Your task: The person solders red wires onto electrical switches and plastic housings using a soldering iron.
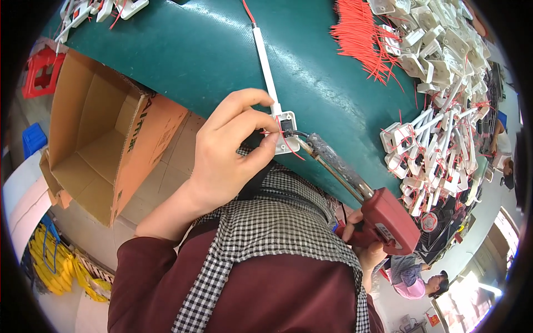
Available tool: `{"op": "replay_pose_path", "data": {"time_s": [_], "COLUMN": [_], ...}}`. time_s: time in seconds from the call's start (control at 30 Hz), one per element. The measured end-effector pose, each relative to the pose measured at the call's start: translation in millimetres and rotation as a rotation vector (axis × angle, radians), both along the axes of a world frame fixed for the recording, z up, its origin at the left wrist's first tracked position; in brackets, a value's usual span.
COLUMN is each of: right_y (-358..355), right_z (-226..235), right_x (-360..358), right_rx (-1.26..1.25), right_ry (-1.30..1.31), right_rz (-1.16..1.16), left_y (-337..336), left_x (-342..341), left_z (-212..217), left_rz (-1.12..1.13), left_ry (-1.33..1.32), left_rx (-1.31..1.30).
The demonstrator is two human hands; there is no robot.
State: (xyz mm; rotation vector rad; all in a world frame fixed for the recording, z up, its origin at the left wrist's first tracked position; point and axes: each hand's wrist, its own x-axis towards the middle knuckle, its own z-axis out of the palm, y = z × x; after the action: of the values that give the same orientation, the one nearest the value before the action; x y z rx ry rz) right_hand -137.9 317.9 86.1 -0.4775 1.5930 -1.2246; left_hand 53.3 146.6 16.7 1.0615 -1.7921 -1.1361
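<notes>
Left hand (230, 152) pinches white part (286, 132) steady at table (183, 50) edge; right hand (363, 244) grips soldering gun (383, 219), tip apparently touching it.

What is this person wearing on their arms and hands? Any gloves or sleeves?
No gloves: both the left hand and the right hand are bare, with no rings or watch in view. The left forearm is uncovered up to a dark maroon sleeve pushed back near the elbow. Over the maroon top lies a black-and-white checked apron or vest. The right arm is mostly hidden.
</notes>
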Motion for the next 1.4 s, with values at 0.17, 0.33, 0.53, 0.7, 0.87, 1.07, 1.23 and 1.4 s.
{"op": "replay_pose_path", "data": {"time_s": [0.17,0.33,0.53,0.7,0.87,1.07,1.23,1.4], "right_y": [-1,-6,-8,-7,-3,-1,3,2], "right_z": [-2,-1,-2,-3,-4,1,-1,0], "right_x": [0,-1,-1,-2,-4,-2,-5,-5], "right_rx": [-0.033,-0.001,-0.013,0.021,0.011,0.024,0.008,0.009], "right_ry": [-0.041,-0.024,0.009,0.013,0.020,0.002,0.008,0.004], "right_rz": [-0.038,-0.038,-0.025,-0.016,0.005,-0.024,0.040,0.020], "left_y": [0,1,1,2,1,1,1,0], "left_x": [-2,-4,-6,-5,-5,-5,-5,-5], "left_z": [-3,-4,-5,-6,-6,-5,-4,-3], "left_rz": [-0.019,0.000,0.018,0.023,0.012,0.011,0.007,0.004], "left_ry": [-0.086,-0.122,-0.119,-0.125,-0.122,-0.127,-0.124,-0.131], "left_rx": [-0.097,-0.134,-0.144,-0.143,-0.150,-0.150,-0.137,-0.146]}}
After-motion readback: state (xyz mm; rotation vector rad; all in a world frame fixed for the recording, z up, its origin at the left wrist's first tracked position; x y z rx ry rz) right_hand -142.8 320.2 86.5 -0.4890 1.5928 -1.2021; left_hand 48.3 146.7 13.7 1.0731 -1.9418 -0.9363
